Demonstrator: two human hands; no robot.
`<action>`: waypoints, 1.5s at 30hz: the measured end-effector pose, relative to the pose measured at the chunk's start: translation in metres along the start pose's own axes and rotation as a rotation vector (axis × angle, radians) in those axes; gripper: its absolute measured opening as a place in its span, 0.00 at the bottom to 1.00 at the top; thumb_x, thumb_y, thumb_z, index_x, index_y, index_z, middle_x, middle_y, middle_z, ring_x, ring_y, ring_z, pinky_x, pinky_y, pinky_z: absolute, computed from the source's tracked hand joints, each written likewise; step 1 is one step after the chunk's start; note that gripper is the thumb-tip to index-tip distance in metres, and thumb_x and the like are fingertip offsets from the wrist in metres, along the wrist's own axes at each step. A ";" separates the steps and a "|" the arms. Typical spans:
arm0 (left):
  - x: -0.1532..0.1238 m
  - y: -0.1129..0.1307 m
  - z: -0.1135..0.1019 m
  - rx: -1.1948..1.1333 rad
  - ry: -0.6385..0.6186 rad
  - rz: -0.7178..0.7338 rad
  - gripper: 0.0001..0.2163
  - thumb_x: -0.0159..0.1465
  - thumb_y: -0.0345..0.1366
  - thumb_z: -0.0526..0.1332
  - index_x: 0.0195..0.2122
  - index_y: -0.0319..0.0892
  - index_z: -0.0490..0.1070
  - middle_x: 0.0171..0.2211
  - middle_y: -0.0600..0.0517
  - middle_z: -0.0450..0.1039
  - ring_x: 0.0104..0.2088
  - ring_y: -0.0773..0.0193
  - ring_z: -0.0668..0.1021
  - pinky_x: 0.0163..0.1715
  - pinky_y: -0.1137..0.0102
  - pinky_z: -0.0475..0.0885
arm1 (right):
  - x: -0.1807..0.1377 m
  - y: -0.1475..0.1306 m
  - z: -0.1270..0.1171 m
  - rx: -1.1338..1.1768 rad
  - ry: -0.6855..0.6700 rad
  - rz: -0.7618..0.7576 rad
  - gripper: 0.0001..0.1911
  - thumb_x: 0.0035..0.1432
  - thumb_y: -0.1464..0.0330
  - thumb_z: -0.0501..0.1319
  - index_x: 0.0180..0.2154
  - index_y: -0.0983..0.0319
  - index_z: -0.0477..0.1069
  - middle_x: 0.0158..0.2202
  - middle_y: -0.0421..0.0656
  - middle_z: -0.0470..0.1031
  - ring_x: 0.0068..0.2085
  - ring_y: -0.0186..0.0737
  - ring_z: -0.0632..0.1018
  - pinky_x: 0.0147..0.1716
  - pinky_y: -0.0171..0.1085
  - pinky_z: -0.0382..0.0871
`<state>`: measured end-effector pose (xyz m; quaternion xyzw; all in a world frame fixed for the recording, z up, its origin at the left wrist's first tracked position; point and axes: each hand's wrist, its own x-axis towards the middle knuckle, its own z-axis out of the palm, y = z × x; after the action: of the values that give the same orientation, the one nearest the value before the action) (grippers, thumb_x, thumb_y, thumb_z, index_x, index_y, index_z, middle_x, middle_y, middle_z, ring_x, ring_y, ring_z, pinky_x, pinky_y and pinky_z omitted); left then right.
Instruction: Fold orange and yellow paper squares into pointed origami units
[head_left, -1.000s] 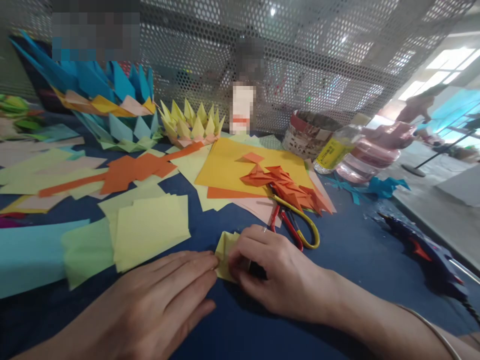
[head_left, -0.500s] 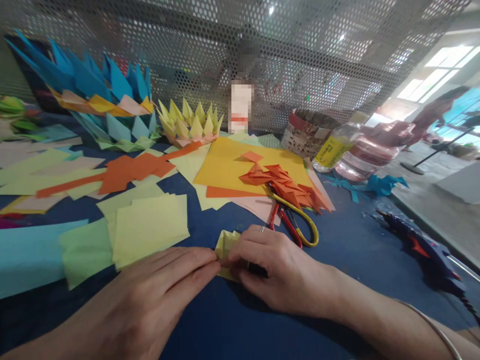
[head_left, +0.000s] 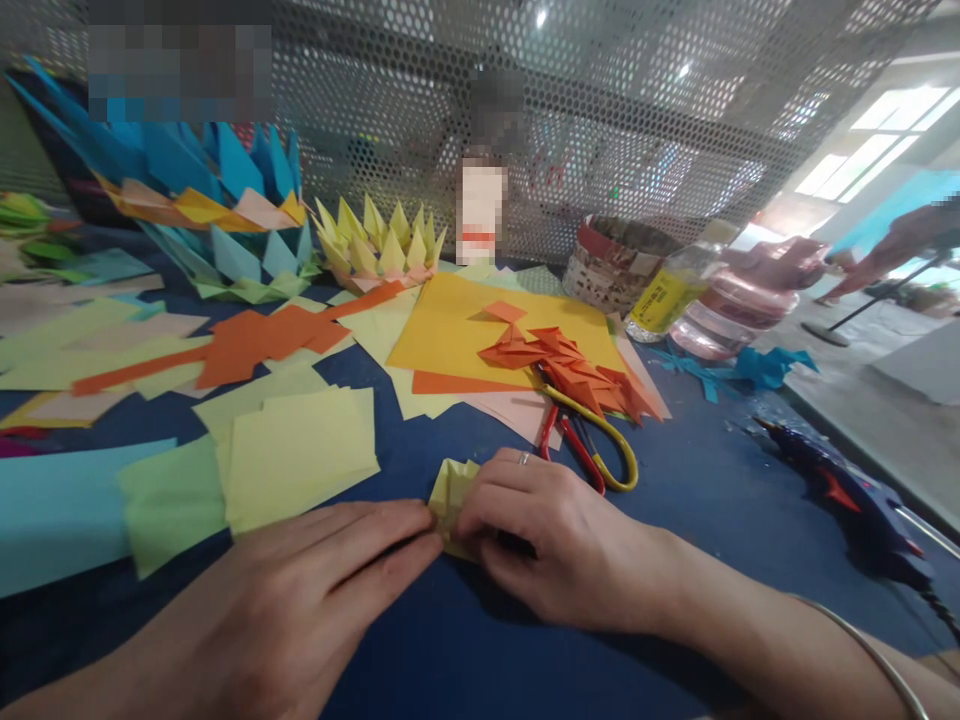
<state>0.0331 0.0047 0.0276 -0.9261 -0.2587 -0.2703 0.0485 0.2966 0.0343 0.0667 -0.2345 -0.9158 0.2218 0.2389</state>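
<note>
A small folded piece of pale yellow paper [head_left: 448, 488] lies on the blue tabletop between my hands. My left hand [head_left: 300, 580] has its fingers pressed together, their tips on the paper's left edge. My right hand [head_left: 547, 535], a ring on one finger, is curled over the paper's right side and grips it; part of the paper is hidden under those fingers. Just beyond my right hand lie scissors [head_left: 615, 450] with red and yellow handles. A stack of pale yellow paper squares [head_left: 304, 450] rests beyond my left hand.
Folded orange paper pieces [head_left: 570, 365] lie on a yellow sheet [head_left: 442, 325]. Behind stand a blue folded-paper model [head_left: 180, 170] and a yellow one [head_left: 382, 240]. A glue gun [head_left: 847, 500] lies right, below a bottle [head_left: 664, 300] and a pink jug [head_left: 739, 310]. A person [head_left: 892, 240] is at far right.
My left fingertips have shifted slightly along the paper's left edge, with thumb and fingers a little further apart. My right hand keeps its grip almost unmoved.
</note>
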 end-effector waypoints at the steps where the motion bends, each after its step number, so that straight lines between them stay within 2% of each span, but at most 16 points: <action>1: 0.002 0.001 -0.001 -0.001 -0.004 -0.003 0.24 0.66 0.21 0.51 0.59 0.45 0.73 0.55 0.54 0.81 0.58 0.71 0.80 0.68 0.79 0.64 | 0.000 0.000 0.000 0.003 -0.001 0.003 0.11 0.63 0.83 0.57 0.37 0.62 0.71 0.35 0.43 0.76 0.36 0.38 0.75 0.39 0.36 0.69; 7: 0.009 0.002 -0.004 -0.030 0.053 -0.015 0.19 0.67 0.22 0.52 0.53 0.42 0.76 0.52 0.51 0.82 0.56 0.68 0.82 0.64 0.78 0.70 | 0.000 0.000 -0.001 0.009 -0.019 0.028 0.11 0.63 0.83 0.57 0.37 0.62 0.71 0.36 0.43 0.77 0.37 0.39 0.75 0.40 0.36 0.71; 12: 0.007 0.003 -0.004 0.004 0.026 -0.003 0.18 0.67 0.22 0.53 0.53 0.42 0.75 0.52 0.50 0.83 0.57 0.69 0.81 0.65 0.78 0.69 | 0.001 0.000 -0.003 0.048 -0.039 -0.019 0.13 0.61 0.84 0.57 0.36 0.61 0.71 0.40 0.46 0.79 0.42 0.39 0.79 0.45 0.37 0.74; 17: -0.004 0.004 -0.002 -0.012 -0.003 -0.050 0.22 0.68 0.23 0.53 0.60 0.44 0.74 0.58 0.52 0.81 0.59 0.64 0.81 0.66 0.71 0.72 | 0.002 -0.001 -0.005 0.029 -0.046 -0.040 0.14 0.61 0.85 0.58 0.37 0.61 0.72 0.41 0.46 0.80 0.43 0.39 0.80 0.47 0.37 0.74; 20: -0.005 0.004 -0.001 -0.008 -0.008 -0.020 0.23 0.69 0.24 0.54 0.64 0.43 0.71 0.60 0.52 0.79 0.60 0.65 0.81 0.67 0.72 0.70 | 0.001 -0.002 -0.005 0.012 -0.058 -0.030 0.13 0.61 0.84 0.58 0.37 0.61 0.72 0.42 0.46 0.80 0.44 0.39 0.80 0.47 0.37 0.75; 23: 0.000 0.002 0.000 0.022 -0.003 0.017 0.23 0.69 0.23 0.52 0.62 0.42 0.72 0.57 0.52 0.81 0.57 0.67 0.82 0.67 0.74 0.69 | 0.000 -0.001 -0.005 -0.005 -0.063 -0.031 0.13 0.61 0.84 0.57 0.36 0.62 0.73 0.41 0.46 0.80 0.43 0.40 0.80 0.47 0.39 0.75; 28: 0.007 0.000 0.004 0.067 0.015 0.048 0.17 0.72 0.26 0.51 0.52 0.45 0.78 0.48 0.53 0.84 0.50 0.66 0.85 0.58 0.74 0.77 | 0.000 -0.002 -0.005 -0.046 -0.084 -0.035 0.12 0.63 0.83 0.56 0.37 0.63 0.74 0.39 0.46 0.79 0.41 0.40 0.78 0.47 0.39 0.75; 32: 0.004 0.000 0.009 0.070 -0.023 0.044 0.16 0.73 0.30 0.52 0.55 0.46 0.77 0.51 0.52 0.83 0.53 0.63 0.84 0.59 0.73 0.78 | 0.001 -0.004 -0.007 -0.075 -0.105 -0.061 0.15 0.59 0.83 0.55 0.41 0.65 0.76 0.42 0.50 0.80 0.41 0.42 0.77 0.46 0.41 0.77; 35: 0.000 0.001 0.010 0.045 -0.045 0.038 0.17 0.74 0.31 0.52 0.58 0.46 0.76 0.52 0.52 0.82 0.55 0.62 0.83 0.59 0.72 0.78 | -0.002 -0.004 -0.007 -0.112 -0.093 -0.102 0.17 0.60 0.82 0.54 0.45 0.67 0.77 0.42 0.51 0.81 0.39 0.43 0.77 0.43 0.41 0.78; 41: 0.003 0.003 0.007 0.142 -0.073 0.075 0.17 0.78 0.34 0.48 0.55 0.44 0.76 0.49 0.51 0.83 0.50 0.63 0.85 0.56 0.72 0.80 | -0.005 -0.005 -0.004 -0.314 -0.131 -0.170 0.15 0.66 0.80 0.54 0.36 0.67 0.79 0.39 0.49 0.80 0.37 0.44 0.74 0.37 0.40 0.75; 45: 0.004 0.004 0.008 0.136 -0.082 0.089 0.16 0.78 0.36 0.49 0.55 0.43 0.76 0.48 0.51 0.83 0.48 0.64 0.85 0.55 0.73 0.80 | -0.002 -0.006 -0.002 -0.373 -0.127 -0.177 0.17 0.68 0.79 0.54 0.33 0.66 0.79 0.38 0.49 0.78 0.36 0.44 0.72 0.36 0.41 0.73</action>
<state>0.0422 0.0050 0.0230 -0.9416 -0.2368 -0.2114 0.1126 0.2974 0.0288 0.0708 -0.1787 -0.9712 0.0411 0.1519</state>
